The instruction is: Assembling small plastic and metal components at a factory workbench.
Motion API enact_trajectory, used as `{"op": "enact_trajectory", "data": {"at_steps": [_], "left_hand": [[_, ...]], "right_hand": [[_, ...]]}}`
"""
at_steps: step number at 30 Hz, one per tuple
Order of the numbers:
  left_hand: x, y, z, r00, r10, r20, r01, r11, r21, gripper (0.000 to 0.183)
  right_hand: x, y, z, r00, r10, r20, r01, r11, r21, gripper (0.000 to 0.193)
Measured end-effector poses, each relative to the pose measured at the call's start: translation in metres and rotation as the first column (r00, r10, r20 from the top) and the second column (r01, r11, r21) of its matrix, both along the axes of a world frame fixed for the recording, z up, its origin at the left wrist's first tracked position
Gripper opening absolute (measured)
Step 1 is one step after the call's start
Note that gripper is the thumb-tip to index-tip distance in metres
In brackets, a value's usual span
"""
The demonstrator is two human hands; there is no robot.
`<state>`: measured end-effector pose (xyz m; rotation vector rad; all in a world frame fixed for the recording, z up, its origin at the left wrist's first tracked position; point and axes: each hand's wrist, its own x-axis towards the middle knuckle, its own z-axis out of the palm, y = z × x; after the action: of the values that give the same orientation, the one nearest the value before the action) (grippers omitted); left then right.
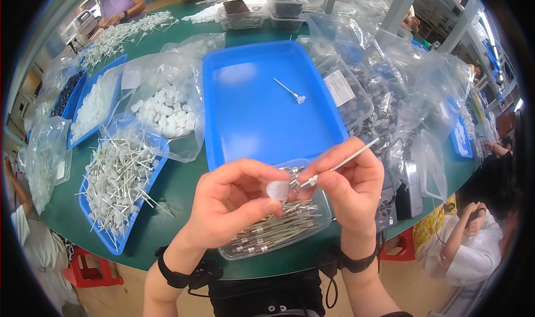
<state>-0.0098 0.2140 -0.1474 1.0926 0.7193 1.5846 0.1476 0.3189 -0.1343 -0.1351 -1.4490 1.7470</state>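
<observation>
My left hand (223, 205) pinches a small white round cap (277, 190) between thumb and fingers. My right hand (356, 186) grips a thin pale rod (358, 151), whose fitted end points at the cap; whether the two touch I cannot tell. Below both hands is a transparent plastic box (325, 219) full of similar thin rods (278, 228), partly covered by my hands. Beyond them lies a large blue tray (245, 122), holding a single rod with a whitish head (300, 99).
At left, a blue tray (123, 243) is heaped with white-headed rods (120, 177). Near it a plastic bag (167, 77) holds white caps (167, 113). Crumpled plastic bags (384, 72) crowd the right side of the green table (184, 191). Other people sit around.
</observation>
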Motion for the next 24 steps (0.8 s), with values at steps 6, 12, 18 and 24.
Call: {"op": "enact_trajectory", "data": {"at_steps": [6, 12, 18, 24], "left_hand": [[0.009, -0.002, -0.015, 0.991, 0.119, 0.053, -0.123, 0.990, 0.067, 0.028], [0.003, -0.003, -0.018, 0.980, 0.149, 0.132, -0.162, 0.982, 0.093, 0.024], [0.012, -0.002, -0.016, 0.981, 0.091, 0.170, -0.112, 0.987, 0.115, 0.025], [0.009, -0.003, -0.021, 0.981, 0.146, 0.126, -0.163, 0.977, 0.136, 0.027]], "right_hand": [[-0.008, -0.008, -0.005, 0.997, -0.008, -0.075, 0.007, 1.000, -0.013, 0.010], [-0.009, -0.013, -0.004, 1.000, -0.013, -0.021, 0.014, 0.998, 0.064, 0.010], [-0.007, -0.014, 0.001, 0.996, -0.074, 0.048, 0.064, 0.983, 0.174, 0.013], [-0.009, -0.013, -0.003, 0.998, -0.002, 0.067, -0.003, 0.997, 0.077, 0.012]]}}
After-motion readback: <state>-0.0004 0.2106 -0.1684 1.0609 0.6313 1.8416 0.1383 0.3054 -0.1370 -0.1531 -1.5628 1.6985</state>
